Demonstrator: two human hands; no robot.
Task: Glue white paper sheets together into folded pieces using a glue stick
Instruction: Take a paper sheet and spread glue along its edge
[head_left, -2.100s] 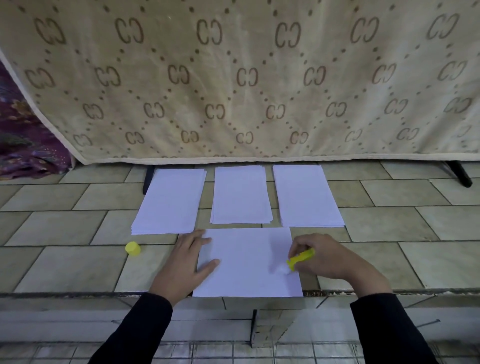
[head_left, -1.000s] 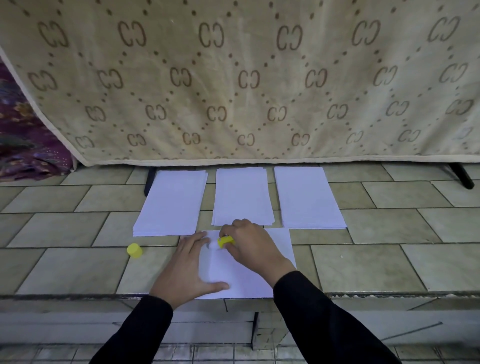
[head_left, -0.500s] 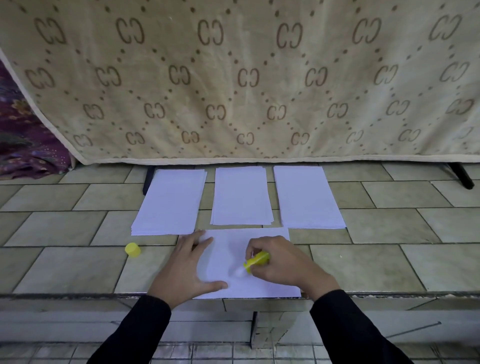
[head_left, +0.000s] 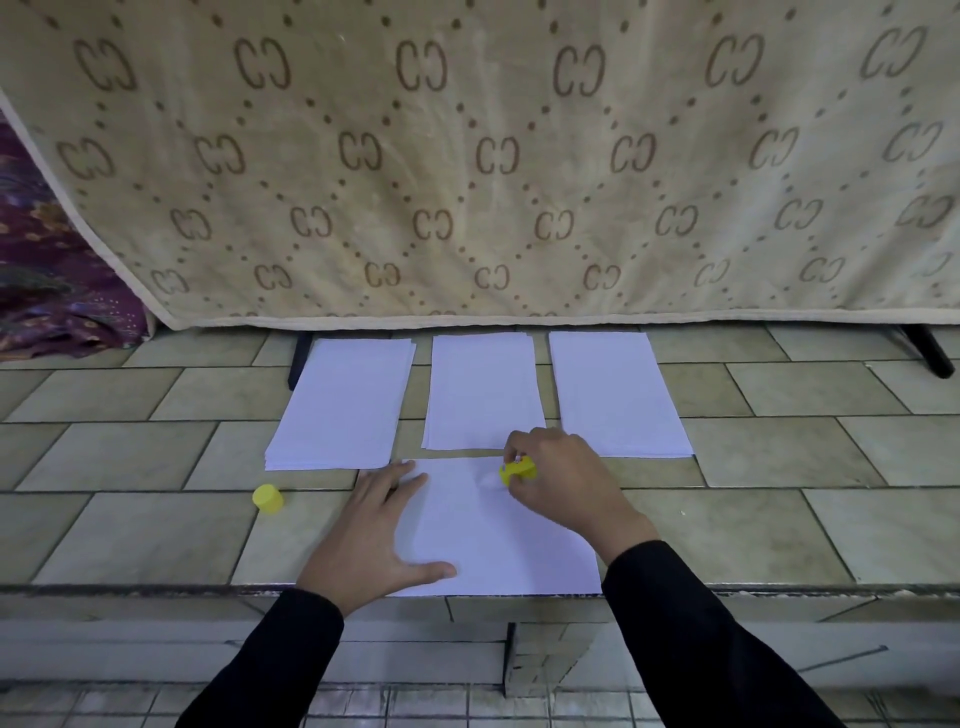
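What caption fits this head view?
Right hand presses a yellow plastic glue stick onto a white paper sheet; left hand holds it flat.

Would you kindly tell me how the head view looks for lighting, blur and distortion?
Head view: soft, even light with no glare on the sheet; a faint shadow beside the left hand; the glue stick in the right hand has a smeared tip; wide-angle curvature bows the hem of the cloth.
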